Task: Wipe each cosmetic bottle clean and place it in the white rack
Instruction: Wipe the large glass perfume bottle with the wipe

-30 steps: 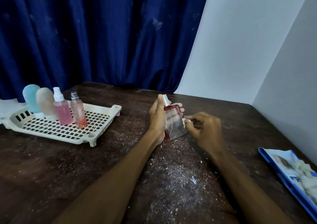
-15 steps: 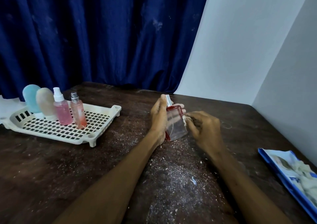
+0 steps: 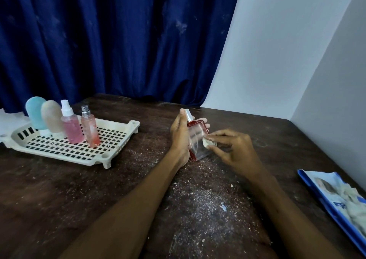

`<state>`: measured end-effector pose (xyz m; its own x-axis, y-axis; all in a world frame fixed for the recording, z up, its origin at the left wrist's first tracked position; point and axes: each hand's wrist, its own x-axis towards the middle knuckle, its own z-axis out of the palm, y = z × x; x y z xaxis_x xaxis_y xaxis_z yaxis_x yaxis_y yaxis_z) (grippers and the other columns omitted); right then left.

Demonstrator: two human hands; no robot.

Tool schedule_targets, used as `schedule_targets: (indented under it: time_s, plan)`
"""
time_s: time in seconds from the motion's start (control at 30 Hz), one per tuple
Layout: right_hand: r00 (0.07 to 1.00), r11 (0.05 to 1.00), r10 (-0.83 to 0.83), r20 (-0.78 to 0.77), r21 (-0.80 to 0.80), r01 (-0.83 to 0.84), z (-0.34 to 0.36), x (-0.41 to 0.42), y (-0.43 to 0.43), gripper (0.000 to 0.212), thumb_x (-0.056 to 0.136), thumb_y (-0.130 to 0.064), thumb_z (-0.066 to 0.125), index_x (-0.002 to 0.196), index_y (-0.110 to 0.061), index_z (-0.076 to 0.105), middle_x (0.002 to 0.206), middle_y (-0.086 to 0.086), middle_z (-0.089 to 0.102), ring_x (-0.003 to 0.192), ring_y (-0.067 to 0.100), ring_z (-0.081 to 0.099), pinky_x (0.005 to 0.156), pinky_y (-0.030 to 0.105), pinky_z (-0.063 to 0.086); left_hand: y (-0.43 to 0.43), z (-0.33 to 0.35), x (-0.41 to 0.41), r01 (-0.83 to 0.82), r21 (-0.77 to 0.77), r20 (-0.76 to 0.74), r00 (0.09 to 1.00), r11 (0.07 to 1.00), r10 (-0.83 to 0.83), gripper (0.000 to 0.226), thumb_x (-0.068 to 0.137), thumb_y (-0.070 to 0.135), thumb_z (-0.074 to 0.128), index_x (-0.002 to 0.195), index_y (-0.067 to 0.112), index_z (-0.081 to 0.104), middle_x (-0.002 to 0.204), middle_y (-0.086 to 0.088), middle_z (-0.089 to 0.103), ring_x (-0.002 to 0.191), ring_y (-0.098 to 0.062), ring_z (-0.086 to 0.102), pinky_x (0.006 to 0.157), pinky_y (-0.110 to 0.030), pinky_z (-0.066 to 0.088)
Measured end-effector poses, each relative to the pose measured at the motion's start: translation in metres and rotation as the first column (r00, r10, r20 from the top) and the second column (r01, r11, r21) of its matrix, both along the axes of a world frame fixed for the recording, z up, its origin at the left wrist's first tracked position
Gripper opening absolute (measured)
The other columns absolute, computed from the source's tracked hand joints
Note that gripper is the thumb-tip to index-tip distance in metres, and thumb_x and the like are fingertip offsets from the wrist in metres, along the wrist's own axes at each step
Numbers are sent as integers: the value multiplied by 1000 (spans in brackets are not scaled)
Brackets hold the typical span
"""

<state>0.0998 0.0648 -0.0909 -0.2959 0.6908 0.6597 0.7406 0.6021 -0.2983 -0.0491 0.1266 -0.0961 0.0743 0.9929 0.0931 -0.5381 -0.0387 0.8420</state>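
Four bottles standing upright in white rack [image 3: 111, 139] at counter [image 3: 59, 195] left. Fifth, red-tinted glass perfume bottle [image 3: 198, 141], gripped by left hand [image 3: 179, 137], tilted, base near counter. Right hand [image 3: 231, 149] fingers [image 3: 214, 134] pinching cloth wad [image 3: 208, 142] against glass. Wiping underway; racking left. No other loose bottles visible.

Blue curtain [image 3: 109, 40] behind dark table [image 3: 59, 189] — blue packet [image 3: 334, 201] at right edge.
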Motion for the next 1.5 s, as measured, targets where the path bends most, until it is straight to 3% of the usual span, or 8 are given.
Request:
schedule_targets:
  time_s: [0.27,0.4,0.53,0.77,1.0,1.2,1.3,1.5]
  plan:
    - [993,988,-116,7,105,115,-3,-15,4,13,81,-13,78,93,-9,77,89,3,71,72,8,65,67,21,59,2,0,2,23,46,-57,998,999,-20,30,100,50,41,119,29,53,101,-17,75,95,-33,73,90,-52,57]
    - [962,962,-273,21,8,273,-7,-2,7,6,82,-6,76,87,-10,78,88,5,74,70,11,66,68,29,61,3,-2,2,37,63,-63,997,997,-33,34,101,49,39,121,24,52,101,-17,75,94,-33,73,90,-52,57]
    - [972,975,-216,-92,41,220,-8,2,0,15,79,-2,79,92,-8,78,88,5,75,67,4,66,67,13,57,3,-4,3,52,55,-58,997,997,-49,27,102,49,39,116,30,53,100,-16,76,93,-32,74,90,-52,57]
    - [988,991,-133,-78,21,135,-5,-11,-1,22,76,-8,82,98,-7,76,91,5,73,67,3,65,65,3,50,7,-6,2,59,11,26,998,998,-60,64,89,57,47,139,18,43,102,-20,75,95,-36,72,92,-57,54]
    - [981,966,-152,-121,190,174,3,-10,5,22,84,-10,71,106,-5,74,100,9,73,82,10,65,77,21,57,11,-9,2,173,-22,-14,985,985,-173,63,93,62,45,128,10,51,107,-22,73,97,-40,70,89,-60,54]
    - [985,992,-125,-117,-15,125,-1,-3,0,21,82,-2,75,101,-10,75,92,2,72,71,6,67,63,20,58,19,-13,-2,203,-129,94,977,971,-192,87,83,70,49,145,10,39,114,-21,71,105,-35,71,81,-50,58]
    - [988,994,-104,-111,-27,102,2,1,-3,18,78,-2,78,93,-12,77,84,-4,71,66,3,66,57,16,56,20,-13,-7,230,-198,123,970,953,-209,91,83,79,41,136,5,54,118,-17,71,107,-29,70,85,-48,57]
    - [989,994,-86,-124,53,93,5,-5,-1,20,83,-4,76,102,-8,75,95,-2,70,78,4,66,70,9,54,15,-9,-6,285,-223,119,957,932,-264,92,82,79,42,125,0,63,120,-19,69,111,-33,67,100,-55,50]
